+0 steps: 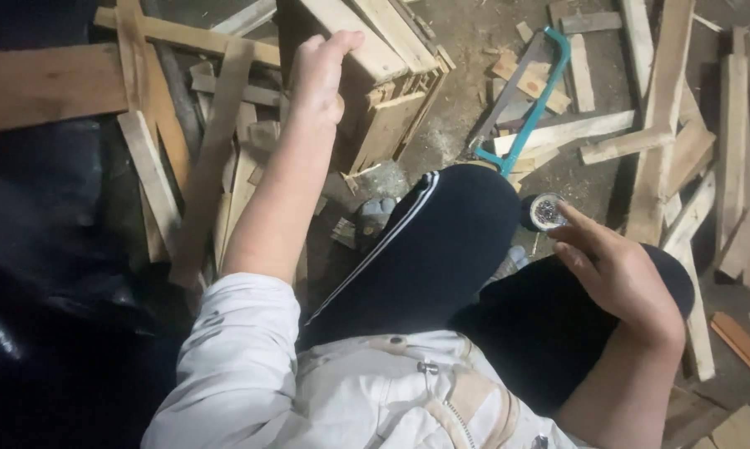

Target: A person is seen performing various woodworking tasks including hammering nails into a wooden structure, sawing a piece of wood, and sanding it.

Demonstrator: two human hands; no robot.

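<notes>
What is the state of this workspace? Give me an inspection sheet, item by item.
Surface: dusty grey floor with sawdust.
Job's things: pale wooden slatted crate, tilted; small round shiny tin, contents too small to tell.
Clutter: loose pale wood planks and offcuts all around; teal-framed hacksaw lying on offcuts beyond the knee.
Grippers: left hand rests on the crate's top edge; right hand holds the tin at its fingertips.
Cables: nothing seen.
Surroundings: person seated, dark trousers with a white stripe, white jacket; dark glossy sheet at the left.
</notes>
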